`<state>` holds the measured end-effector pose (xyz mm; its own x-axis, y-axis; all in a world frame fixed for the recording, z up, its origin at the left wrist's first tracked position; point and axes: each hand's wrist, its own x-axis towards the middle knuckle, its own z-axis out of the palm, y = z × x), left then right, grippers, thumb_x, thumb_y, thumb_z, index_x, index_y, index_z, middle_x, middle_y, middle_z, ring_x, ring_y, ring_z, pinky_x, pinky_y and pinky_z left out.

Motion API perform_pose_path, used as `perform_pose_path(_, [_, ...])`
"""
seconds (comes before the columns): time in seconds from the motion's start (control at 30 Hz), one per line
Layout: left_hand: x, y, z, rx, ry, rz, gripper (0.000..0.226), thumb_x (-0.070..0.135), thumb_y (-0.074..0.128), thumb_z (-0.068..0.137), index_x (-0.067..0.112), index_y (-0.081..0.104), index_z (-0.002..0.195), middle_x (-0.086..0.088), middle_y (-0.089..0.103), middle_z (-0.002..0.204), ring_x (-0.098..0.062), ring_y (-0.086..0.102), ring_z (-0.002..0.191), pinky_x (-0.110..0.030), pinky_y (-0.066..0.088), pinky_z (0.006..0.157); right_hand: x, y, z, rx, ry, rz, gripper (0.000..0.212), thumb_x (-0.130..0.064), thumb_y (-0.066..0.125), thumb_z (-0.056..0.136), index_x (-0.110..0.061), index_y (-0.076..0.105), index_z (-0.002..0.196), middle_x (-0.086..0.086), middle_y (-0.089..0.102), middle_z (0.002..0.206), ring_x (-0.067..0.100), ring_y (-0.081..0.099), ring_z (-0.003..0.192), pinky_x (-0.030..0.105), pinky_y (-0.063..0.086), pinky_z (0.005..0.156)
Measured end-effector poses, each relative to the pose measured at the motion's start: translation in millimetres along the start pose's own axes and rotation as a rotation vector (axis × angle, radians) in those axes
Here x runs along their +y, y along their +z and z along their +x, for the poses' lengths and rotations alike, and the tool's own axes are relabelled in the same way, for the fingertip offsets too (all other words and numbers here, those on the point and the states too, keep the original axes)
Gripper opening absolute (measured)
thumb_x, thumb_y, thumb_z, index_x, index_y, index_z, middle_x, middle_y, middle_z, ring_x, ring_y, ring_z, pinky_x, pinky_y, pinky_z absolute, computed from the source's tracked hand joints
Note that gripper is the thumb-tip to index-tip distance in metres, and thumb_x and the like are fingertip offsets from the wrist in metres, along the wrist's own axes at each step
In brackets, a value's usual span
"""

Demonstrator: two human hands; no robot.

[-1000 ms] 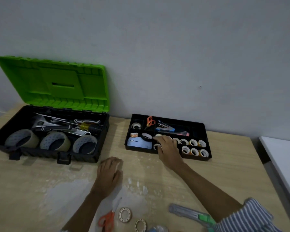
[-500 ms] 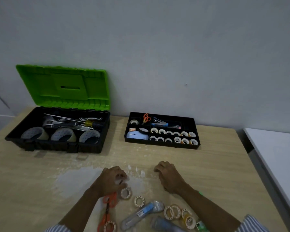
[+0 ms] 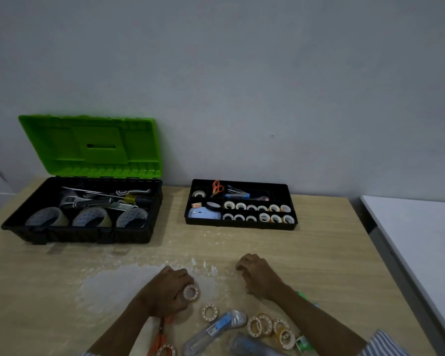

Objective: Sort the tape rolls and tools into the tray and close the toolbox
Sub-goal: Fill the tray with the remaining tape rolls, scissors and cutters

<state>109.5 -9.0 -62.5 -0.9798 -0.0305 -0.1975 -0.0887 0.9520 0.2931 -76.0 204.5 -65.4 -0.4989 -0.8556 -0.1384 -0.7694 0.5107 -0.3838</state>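
currently the tray, far right, holds two rows of small rolls. the left hand pinches one tape roll at the near side; the right hand is curled, contents not discernible. loose rolls and scissors lie unsorted; the toolbox stands open.

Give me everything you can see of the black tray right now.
The tray is shallow, rectangular, black and plastic-looking, split into compartments. It sits flat on the wooden table by the wall, right of the open toolbox and apart from it. Two rows of small tape rolls fill its front right section; orange-handled scissors lie toward the back left. Neither the left hand nor the right hand touches it.
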Motion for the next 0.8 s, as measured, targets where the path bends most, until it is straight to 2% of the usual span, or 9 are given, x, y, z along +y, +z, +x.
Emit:
perform_pose_path(0.1, [-0.4, -5.3, 15.3, 0.086, -0.006, 0.011, 0.037, 0.045, 0.051, 0.085, 0.029, 0.056, 0.118, 0.011, 0.057, 0.118, -0.007, 0.053, 0.109, -0.022, 0.029, 0.092, 7.8, -3.6, -1.8, -0.015, 0.020, -0.081, 0.040, -0.014, 0.055, 0.084, -0.012, 0.056, 0.124, 0.002, 0.049, 0.133, 0.020, 0.046, 0.118, 0.028, 0.034, 0.096])
perform_pose_path(0.27, [5.8, -27.7, 66.6, 0.204, -0.062, 0.049, 0.038, 0.045, 0.053, 0.087, 0.024, 0.057, 0.119, 0.009, 0.058, 0.120, -0.011, 0.055, 0.110, -0.028, 0.032, 0.092, 22.7, -12.3, -6.4, 0.115, 0.161, -0.152, 0.044, -0.011, 0.041, 0.091, -0.015, 0.049, 0.134, 0.002, 0.048, 0.139, 0.017, 0.046, 0.125, 0.028, 0.033, 0.102])
perform_pose_path(0.37, [11.1, -44.4, 107.3, 0.283, -0.113, 0.016, 0.039, 0.041, 0.058, 0.083, 0.020, 0.061, 0.116, 0.003, 0.063, 0.115, -0.017, 0.058, 0.106, -0.031, 0.035, 0.089, 32.3, -14.2, -4.9, 0.115, 0.271, -0.147, 0.046, -0.010, 0.039, 0.092, -0.012, 0.044, 0.138, 0.006, 0.049, 0.141, 0.017, 0.045, 0.129, 0.025, 0.033, 0.107])
perform_pose_path(0.47, [16.1, -57.2, 147.0, 0.314, -0.141, 0.025, 0.039, 0.042, 0.055, 0.084, 0.015, 0.064, 0.111, -0.001, 0.066, 0.110, -0.022, 0.060, 0.105, -0.033, 0.038, 0.088, 32.6, -10.6, 1.3, 0.071, 0.361, -0.138, 0.041, -0.013, 0.038, 0.094, -0.010, 0.049, 0.133, 0.009, 0.055, 0.133, 0.019, 0.050, 0.124, 0.026, 0.041, 0.100])
perform_pose_path(0.53, [18.8, -61.7, 171.3, 0.309, -0.161, 0.042, 0.040, 0.043, 0.056, 0.087, 0.015, 0.062, 0.115, -0.002, 0.064, 0.114, -0.022, 0.058, 0.108, -0.033, 0.038, 0.090, 25.6, -12.2, 5.8, 0.114, 0.392, -0.177, 0.033, -0.021, 0.054, 0.086, -0.007, 0.062, 0.114, 0.013, 0.064, 0.115, 0.022, 0.061, 0.108, 0.023, 0.049, 0.087])
perform_pose_path(0.57, [20.1, -62.8, 180.8, 0.293, -0.168, 0.079, 0.042, 0.046, 0.053, 0.089, 0.016, 0.060, 0.118, -0.002, 0.062, 0.116, -0.022, 0.057, 0.110, -0.033, 0.037, 0.091, 21.4, -14.6, 7.4, 0.168, 0.354, -0.193, 0.030, -0.026, 0.072, 0.070, -0.004, 0.071, 0.091, 0.014, 0.070, 0.092, 0.023, 0.069, 0.085, 0.020, 0.053, 0.069])
perform_pose_path(0.63, [22.2, -63.4, 199.1, 0.254, -0.189, 0.157, 0.044, 0.050, 0.048, 0.092, 0.019, 0.055, 0.123, -0.002, 0.059, 0.120, -0.022, 0.055, 0.112, -0.035, 0.036, 0.094, 16.6, -18.1, 9.6, 0.195, 0.299, -0.264, 0.044, -0.027, 0.087, 0.020, 0.001, 0.062, 0.044, 0.010, 0.058, 0.043, 0.014, 0.058, 0.037, 0.014, 0.040, 0.033])
perform_pose_path(0.7, [22.9, -63.0, 210.4, 0.238, -0.209, 0.186, 0.046, 0.051, 0.047, 0.092, 0.020, 0.055, 0.125, -0.003, 0.058, 0.120, -0.023, 0.055, 0.112, -0.035, 0.035, 0.094, 14.8, -19.0, 12.9, 0.249, 0.315, -0.254, 0.051, -0.023, 0.084, 0.004, 0.005, 0.054, 0.035, 0.009, 0.047, 0.031, 0.011, 0.048, 0.026, 0.012, 0.030, 0.026])
perform_pose_path(0.8, [19.1, -62.1, 216.9, 0.232, -0.218, 0.153, 0.048, 0.052, 0.052, 0.089, 0.020, 0.055, 0.125, -0.002, 0.059, 0.119, -0.022, 0.056, 0.111, -0.036, 0.035, 0.094, 14.1, -18.0, 12.1, 0.231, 0.323, -0.279, 0.056, -0.024, 0.084, 0.004, 0.009, 0.052, 0.036, 0.010, 0.046, 0.031, 0.012, 0.047, 0.025, 0.012, 0.028, 0.025])
